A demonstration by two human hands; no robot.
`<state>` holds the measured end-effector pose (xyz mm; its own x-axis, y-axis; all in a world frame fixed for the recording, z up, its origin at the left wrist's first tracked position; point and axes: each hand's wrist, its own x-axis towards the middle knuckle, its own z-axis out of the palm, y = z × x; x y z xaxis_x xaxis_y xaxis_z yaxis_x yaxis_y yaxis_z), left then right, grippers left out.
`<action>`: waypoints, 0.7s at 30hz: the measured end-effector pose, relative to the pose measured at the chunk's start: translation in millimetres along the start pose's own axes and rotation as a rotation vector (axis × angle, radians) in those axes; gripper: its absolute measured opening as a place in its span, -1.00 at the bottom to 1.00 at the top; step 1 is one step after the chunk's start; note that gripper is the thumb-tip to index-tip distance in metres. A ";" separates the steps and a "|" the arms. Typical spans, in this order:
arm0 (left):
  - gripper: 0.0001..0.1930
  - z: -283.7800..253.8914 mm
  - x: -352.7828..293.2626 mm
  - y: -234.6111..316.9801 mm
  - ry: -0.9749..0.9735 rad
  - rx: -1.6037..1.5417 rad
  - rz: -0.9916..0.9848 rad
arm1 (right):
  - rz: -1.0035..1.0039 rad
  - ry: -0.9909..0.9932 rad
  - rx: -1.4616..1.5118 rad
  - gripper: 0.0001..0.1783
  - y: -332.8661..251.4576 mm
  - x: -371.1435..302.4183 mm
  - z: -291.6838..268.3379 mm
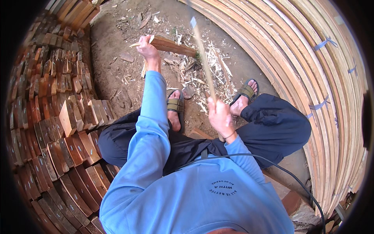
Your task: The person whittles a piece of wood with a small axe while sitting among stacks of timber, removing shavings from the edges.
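Observation:
My left hand (147,47) is closed around the upper end of a rough-cut wooden stake (173,46), out in front of me. The stake slants away to the right, and its other end is over the wood chips; whether it rests on something I cannot tell. Closed on a long pale wooden handle, my right hand (221,119) is in front of my lap. That handle belongs to a long-handled cutting tool (204,58), raised so that its narrow metal part is near the top edge. Its blade is blurred and partly out of view.
Pale wood shavings (212,70) litter the dirt floor (113,46) around my sandalled feet. Stacked short boards (58,117) rise along my left. Long bundled timber strips (311,74), tied with bluish bands, curve along the right. A black cable (284,173) crosses my shirt.

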<state>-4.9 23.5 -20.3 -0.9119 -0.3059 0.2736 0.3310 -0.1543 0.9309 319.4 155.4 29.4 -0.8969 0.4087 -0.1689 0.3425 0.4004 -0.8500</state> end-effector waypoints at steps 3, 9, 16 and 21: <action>-0.79 1.1 3.2 -4.9 -0.034 -0.014 -0.011 | 0.106 -0.279 -0.282 -0.50 39.8 1.7 13.4; -0.81 10.4 -9.1 -1.3 -0.129 0.147 0.096 | 0.111 -0.255 -0.206 -0.56 9.4 -7.9 -2.3; -0.78 14.6 -11.1 6.2 -0.133 -0.012 -0.033 | 0.040 -0.034 0.113 -0.64 -37.2 -8.3 -22.9; -0.78 19.8 -10.0 7.1 -0.155 0.018 0.023 | 0.069 -0.141 -0.077 -0.60 13.9 -6.7 14.0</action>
<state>1.7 44.0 -11.7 -0.9310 -0.1599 0.3281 0.3495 -0.1314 0.9277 326.2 146.7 11.7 -0.8988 0.3210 -0.2986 0.4206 0.4393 -0.7938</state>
